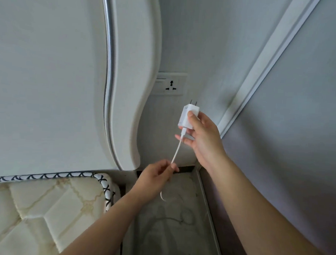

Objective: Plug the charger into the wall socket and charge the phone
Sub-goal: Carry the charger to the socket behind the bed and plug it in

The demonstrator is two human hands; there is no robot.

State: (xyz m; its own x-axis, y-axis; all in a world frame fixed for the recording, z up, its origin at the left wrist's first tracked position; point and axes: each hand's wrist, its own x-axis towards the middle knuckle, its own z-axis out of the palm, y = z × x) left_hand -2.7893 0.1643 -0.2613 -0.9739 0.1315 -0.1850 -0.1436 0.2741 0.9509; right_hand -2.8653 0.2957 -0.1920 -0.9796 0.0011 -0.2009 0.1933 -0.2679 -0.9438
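Up close to the wall, the only receptacle in sight is the wall socket (pixel 172 85), a white plate with one multi-pin outlet whose slots stand empty; its left edge is tucked behind the curved headboard (pixel 127 78).

Just below and slightly right of that outlet, the right hand (pixel 203 138) is clamped on the white charger (pixel 188 116), thumb pressed on the near face and fingers wrapped behind the body. Its two metal prongs point up toward the socket but sit apart from it, not inserted. From the charger's lower end a white cable (pixel 176 150) runs down and to the left into the left hand (pixel 157 176), which pinches it between thumb and fingertips; a short loop of the same cable shows again beneath that hand. The two hands are apart, one above the other, joined only by the taut stretch of cable. No phone can be made out.

To the left, the padded white headboard with a silver trim strip fills much of the view and overlaps the socket plate's left side, narrowing the approach. Below it lies a quilted cream mattress (pixel 36 208) with dark cross-stitched piping along its edge. Between mattress and right-hand wall is a narrow gap of pale marbled floor (pixel 178 232). A white moulding strip (pixel 260 63) runs diagonally up the wall to the right of the charger.
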